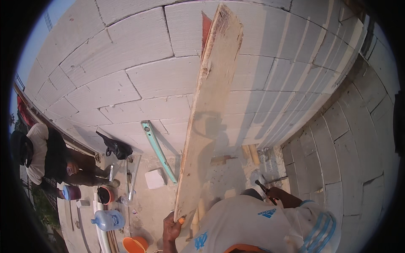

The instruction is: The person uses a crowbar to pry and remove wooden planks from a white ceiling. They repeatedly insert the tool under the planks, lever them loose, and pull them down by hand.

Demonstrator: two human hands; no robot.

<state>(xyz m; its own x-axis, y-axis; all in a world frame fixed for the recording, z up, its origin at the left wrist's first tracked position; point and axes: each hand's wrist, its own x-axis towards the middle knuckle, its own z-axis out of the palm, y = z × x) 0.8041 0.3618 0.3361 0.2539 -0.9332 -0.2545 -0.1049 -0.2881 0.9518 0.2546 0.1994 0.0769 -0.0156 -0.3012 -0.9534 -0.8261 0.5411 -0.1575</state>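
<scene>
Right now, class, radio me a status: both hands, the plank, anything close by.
Left hand grips long wooden plank at its lower end. Right hand holds dark tool. Plank stands tilted before block wall; green level beside.

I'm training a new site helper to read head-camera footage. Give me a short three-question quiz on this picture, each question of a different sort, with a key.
1. True or false: the left hand grips the lower end of the long wooden plank that leans up against the block wall.
2. Multiple choice: what does the right hand hold? A) a dark-handled tool B) a paint roller C) a water bottle
3. Fill in: the green spirit level leans against the ____.

Key: 1 true. 2 A. 3 block wall.
</scene>
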